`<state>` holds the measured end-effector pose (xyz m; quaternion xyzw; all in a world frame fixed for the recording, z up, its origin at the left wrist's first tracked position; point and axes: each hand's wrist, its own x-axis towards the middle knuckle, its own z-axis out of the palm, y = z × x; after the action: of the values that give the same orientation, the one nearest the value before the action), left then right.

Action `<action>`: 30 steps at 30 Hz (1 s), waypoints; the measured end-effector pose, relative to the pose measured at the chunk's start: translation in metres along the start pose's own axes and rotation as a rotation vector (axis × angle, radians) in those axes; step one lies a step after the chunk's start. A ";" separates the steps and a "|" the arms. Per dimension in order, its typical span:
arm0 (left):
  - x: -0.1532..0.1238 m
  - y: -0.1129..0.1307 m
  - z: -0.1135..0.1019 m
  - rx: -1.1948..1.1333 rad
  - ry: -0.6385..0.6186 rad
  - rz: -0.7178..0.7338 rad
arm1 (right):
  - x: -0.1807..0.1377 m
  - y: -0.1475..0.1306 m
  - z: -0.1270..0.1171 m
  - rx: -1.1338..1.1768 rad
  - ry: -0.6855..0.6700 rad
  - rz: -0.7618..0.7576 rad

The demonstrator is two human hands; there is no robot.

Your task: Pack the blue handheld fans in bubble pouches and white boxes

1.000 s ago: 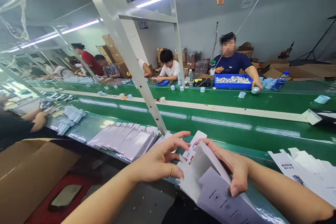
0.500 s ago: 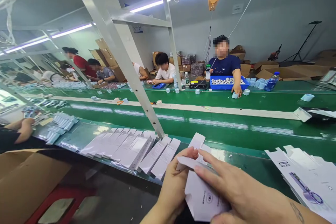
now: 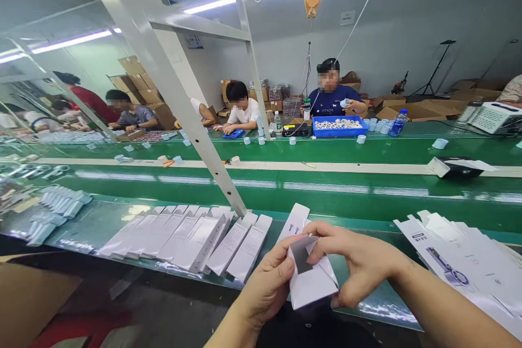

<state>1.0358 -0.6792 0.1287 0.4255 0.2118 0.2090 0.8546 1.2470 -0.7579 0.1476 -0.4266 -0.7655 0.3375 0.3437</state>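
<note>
Left hand [image 3: 271, 277] wrapped round an open white carton [image 3: 315, 289] before me, I pinch its mouth with my right hand [image 3: 354, 261]; it's apparently half-folded. Formed cartons [image 3: 175, 236] line the bench [image 3: 104, 220] leftward; rightward, printed flat cartons [image 3: 485, 277] seem unfolded yet, picturing a handheld fan, lettering too small to read.

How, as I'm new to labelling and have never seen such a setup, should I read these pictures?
There's no machine here, just a person's bare hands. One camera, worn on the head, takes every picture, looking forward and down. The left hand holds a white box; the right hand touches it at its open end. On the bench, other boxes lie to the left, with pale blue parts farther left and flat cartons to the right. Other people are across the green surface.
</note>
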 end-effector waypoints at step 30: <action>0.012 -0.026 0.049 0.287 0.126 -0.075 | -0.059 -0.004 0.076 0.154 0.566 0.345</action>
<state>1.0763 -0.7187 0.1319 0.5210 0.3083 0.1707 0.7774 1.2072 -0.8285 0.0964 -0.5995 -0.5285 0.3158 0.5114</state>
